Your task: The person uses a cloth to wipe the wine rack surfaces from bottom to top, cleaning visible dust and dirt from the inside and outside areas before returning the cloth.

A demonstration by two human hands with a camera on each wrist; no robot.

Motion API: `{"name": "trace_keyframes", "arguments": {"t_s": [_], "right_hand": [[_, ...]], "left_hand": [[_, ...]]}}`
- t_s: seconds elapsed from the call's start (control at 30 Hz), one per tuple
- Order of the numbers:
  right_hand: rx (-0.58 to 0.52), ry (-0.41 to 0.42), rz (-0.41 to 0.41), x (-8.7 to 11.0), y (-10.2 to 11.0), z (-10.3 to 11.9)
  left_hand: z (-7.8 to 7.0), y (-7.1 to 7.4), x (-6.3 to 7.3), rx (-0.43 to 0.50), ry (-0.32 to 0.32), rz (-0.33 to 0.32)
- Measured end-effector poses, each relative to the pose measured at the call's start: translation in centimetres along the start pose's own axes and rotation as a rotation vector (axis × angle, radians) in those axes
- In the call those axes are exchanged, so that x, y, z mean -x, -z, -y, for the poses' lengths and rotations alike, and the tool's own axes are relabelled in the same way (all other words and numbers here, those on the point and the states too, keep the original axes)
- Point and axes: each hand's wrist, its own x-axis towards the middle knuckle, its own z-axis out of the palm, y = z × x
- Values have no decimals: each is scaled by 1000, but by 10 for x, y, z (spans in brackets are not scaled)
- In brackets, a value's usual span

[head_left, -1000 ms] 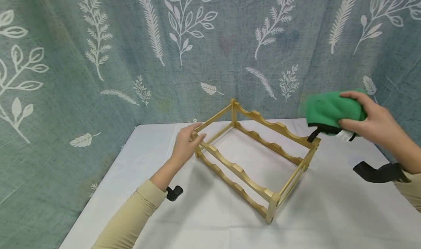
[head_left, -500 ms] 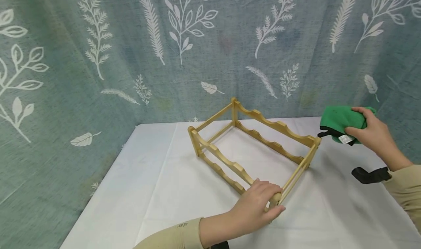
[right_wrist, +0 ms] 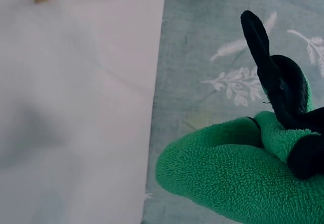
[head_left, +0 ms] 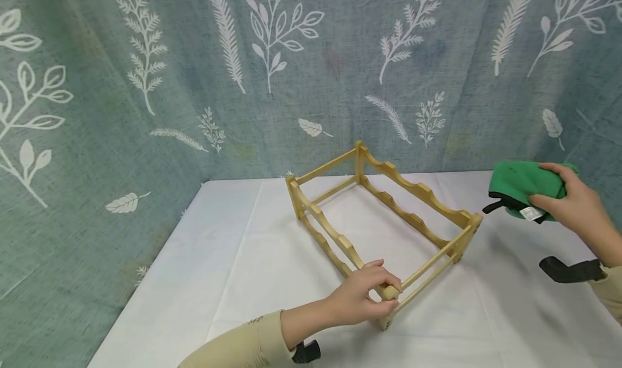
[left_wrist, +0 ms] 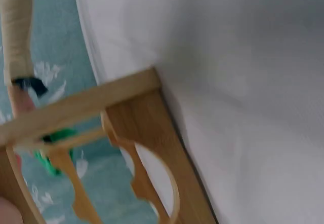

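A pale wooden rack [head_left: 424,192] with scalloped rails stands at an angle on the white-covered table. My left hand [head_left: 358,297] grips its near corner post, thumb and fingers on either side of the knob. Over the table's right side, my right hand [head_left: 573,198] holds a folded green terry cloth [head_left: 522,180] with black edging, a black loop and a white tag. Close up in the right wrist view, the cloth [right_wrist: 212,176] bulges in folds beside its black loop [right_wrist: 257,36]. The left wrist view shows the rack's end board [left_wrist: 152,117] and curved cut-outs.
A blue-green curtain [head_left: 335,76] with white leaf prints hangs behind the table and along its left side. The white tablecloth [head_left: 252,260] spreads around the rack. Black wrist mounts [head_left: 570,271] stick out from both sleeves.
My left hand has gone from the rack's far left corner to its near corner. The rack has turned slightly, its near end shifting left. The cloth has moved right and lower.
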Motion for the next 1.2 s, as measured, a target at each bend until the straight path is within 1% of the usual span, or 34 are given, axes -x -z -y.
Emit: {"name": "trace_keyframes", "arguments": {"t_s": [0.17, 0.3, 0.47, 0.57, 0.7, 0.77, 0.83, 0.93, 1.03, 1.13, 1.2], "right_hand": [[27, 5, -10, 4, 2, -1], [38, -4, -8, 6, 4, -2], [48, 0, -6, 8, 5, -4], [47, -4, 1, 10, 5, -3], [44, -1, 17, 11, 4, 0], [45, 2, 20, 11, 4, 1], [45, 6, 21, 10, 3, 0], [40, 8, 15, 10, 2, -1], [29, 18, 5, 11, 2, 1], [7, 41, -10, 15, 3, 11], [-12, 71, -25, 22, 5, 24]], "left_hand": [[15, 23, 9, 18, -65, 81], [29, 40, 15, 101, -89, 115], [45, 57, 20, 219, -92, 125], [52, 65, 21, 271, -82, 136], [58, 75, 23, 316, -65, 153], [62, 79, 23, 340, -52, 162], [65, 81, 22, 360, -53, 168], [68, 82, 20, 370, -66, 168], [70, 81, 18, 364, -81, 154], [69, 81, 17, 347, -57, 147], [68, 84, 17, 326, -20, 157]]}}
